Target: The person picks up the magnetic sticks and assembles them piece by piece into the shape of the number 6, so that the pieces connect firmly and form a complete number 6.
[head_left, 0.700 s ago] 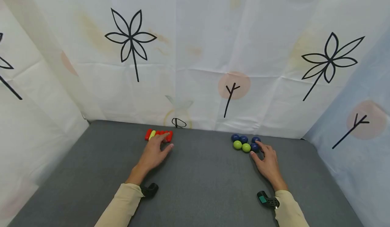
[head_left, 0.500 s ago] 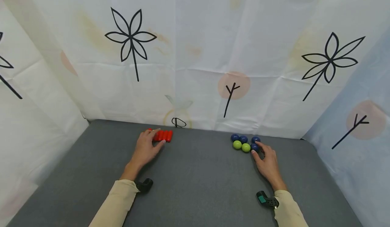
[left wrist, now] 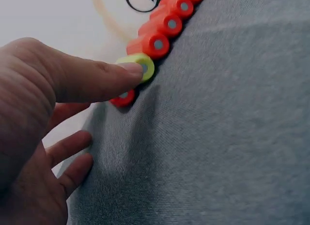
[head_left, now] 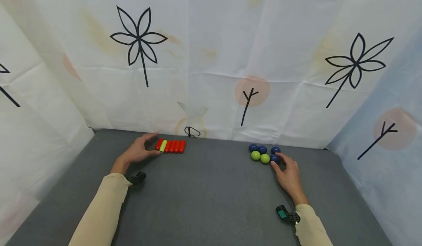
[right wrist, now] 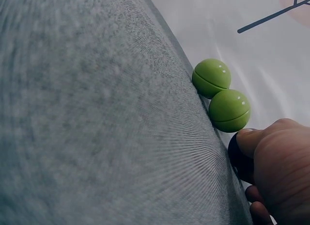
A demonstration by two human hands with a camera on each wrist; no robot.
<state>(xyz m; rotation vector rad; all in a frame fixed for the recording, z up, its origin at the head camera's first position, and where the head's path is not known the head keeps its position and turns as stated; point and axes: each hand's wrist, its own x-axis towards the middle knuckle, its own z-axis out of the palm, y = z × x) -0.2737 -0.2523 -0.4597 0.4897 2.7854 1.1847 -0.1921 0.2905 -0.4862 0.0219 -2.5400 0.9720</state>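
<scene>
A row of red cylinders (head_left: 177,146) lies side by side on the grey table, with one yellow-green cylinder (head_left: 163,146) second from the left. At the row's left end is my left hand (head_left: 136,151), thumb and forefinger spread apart with nothing gripped. The left wrist view has its thumb (left wrist: 97,79) overlapping the yellow-green cylinder. To the right, my right hand (head_left: 290,174) pinches a dark blue ball (head_left: 274,158) between thumb and forefinger. This ball sits on the table beside two green balls (head_left: 265,158). More blue balls (head_left: 262,149) lie behind, one set apart at the right.
The grey cloth-covered table (head_left: 211,198) runs back to a white printed curtain (head_left: 211,55), close behind both groups. More curtain (head_left: 389,136) hangs at the right side. Each wrist carries a black strapped device.
My left hand has moved left from above the row to its left end, uncovering the yellow-green cylinder and the leftmost red one. The right hand stays at the blue ball.
</scene>
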